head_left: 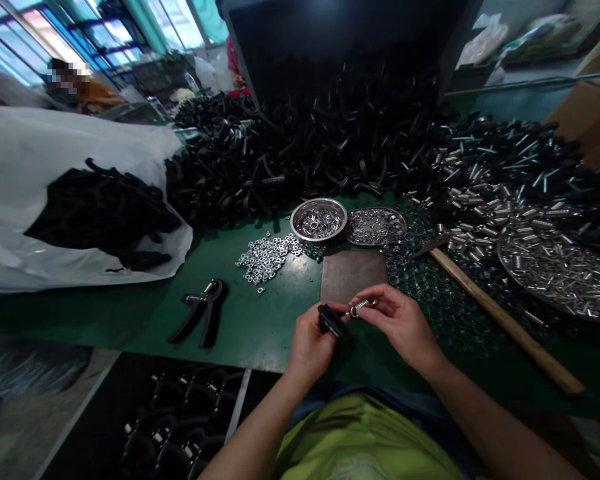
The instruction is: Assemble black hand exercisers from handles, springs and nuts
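Observation:
My left hand (311, 341) is closed around a black plastic handle piece (333, 323), a metal rod end showing at its right. In my right hand (401, 325), a shiny coil spring (363, 307) is pinched between thumb and fingers. The spring's left end meets the metal part by the handle; whether it is hooked on cannot be told. Just beyond the hands lies a flat steel plate (354, 269). To the left, a hand grip exerciser (203, 313) with black handles and a spring rests on the green table (260, 327).
Behind the plate are small nuts (265, 259), a metal bowl (319, 201) and a tray of small parts (377, 225). A hammer (505, 320) lies right, near piled springs (490, 207). Black handles (300, 153) heap at the back. A white bag (10, 200) stands left; a person (87, 90) sits beyond.

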Motion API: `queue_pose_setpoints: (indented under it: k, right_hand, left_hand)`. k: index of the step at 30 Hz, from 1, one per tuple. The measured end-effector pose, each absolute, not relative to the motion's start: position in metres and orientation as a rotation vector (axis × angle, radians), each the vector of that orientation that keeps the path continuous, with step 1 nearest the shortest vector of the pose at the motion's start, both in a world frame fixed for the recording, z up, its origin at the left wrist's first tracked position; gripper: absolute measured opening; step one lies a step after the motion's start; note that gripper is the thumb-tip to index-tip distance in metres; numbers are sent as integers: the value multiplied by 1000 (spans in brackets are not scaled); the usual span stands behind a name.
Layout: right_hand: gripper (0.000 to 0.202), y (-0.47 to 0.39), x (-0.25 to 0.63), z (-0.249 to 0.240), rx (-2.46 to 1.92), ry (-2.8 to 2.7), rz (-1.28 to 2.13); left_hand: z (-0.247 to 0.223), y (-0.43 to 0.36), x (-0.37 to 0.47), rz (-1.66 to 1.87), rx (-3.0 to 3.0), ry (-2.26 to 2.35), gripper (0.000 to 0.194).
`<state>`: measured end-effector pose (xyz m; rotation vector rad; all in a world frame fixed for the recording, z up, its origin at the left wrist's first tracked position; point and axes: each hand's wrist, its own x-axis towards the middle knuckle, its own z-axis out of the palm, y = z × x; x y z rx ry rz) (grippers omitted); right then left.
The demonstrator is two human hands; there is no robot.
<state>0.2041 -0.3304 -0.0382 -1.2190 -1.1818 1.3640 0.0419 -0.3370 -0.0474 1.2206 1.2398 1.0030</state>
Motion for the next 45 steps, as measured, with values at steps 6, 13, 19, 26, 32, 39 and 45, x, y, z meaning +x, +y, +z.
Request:
queue_pose_setpoints:
  k: [6, 13, 19, 26, 32, 39, 45]
  right_hand:
    - [16, -331, 209, -15, -1291, -1348, 1189]
    - [13, -333, 209, -4, -1331, -1517, 1075]
    - [13, -333, 210, -17, -1352, -1541, 1096]
    - [14, -312, 249, -50, -1410, -1626, 1136]
    - [8, -285, 285, -74, -1753, -2081, 327]
    - [13, -287, 277, -65, -1651, -1996, 325]
    - [14, -314, 237, -28, -1448, -1672, 942]
  left_hand:
    - [-57, -338, 62, 787, 430, 938, 33]
    - [-53, -335, 76, 735, 420, 864, 33]
    - [-44, -338, 75, 655, 805, 1042, 37]
    - [-44, -346, 56, 388, 943, 924, 40]
    - [-55, -342, 51, 549, 884, 955, 43]
    - [-49, -322, 57, 703, 773, 1052, 45]
    - [-46, -318, 77, 711, 628, 989, 52]
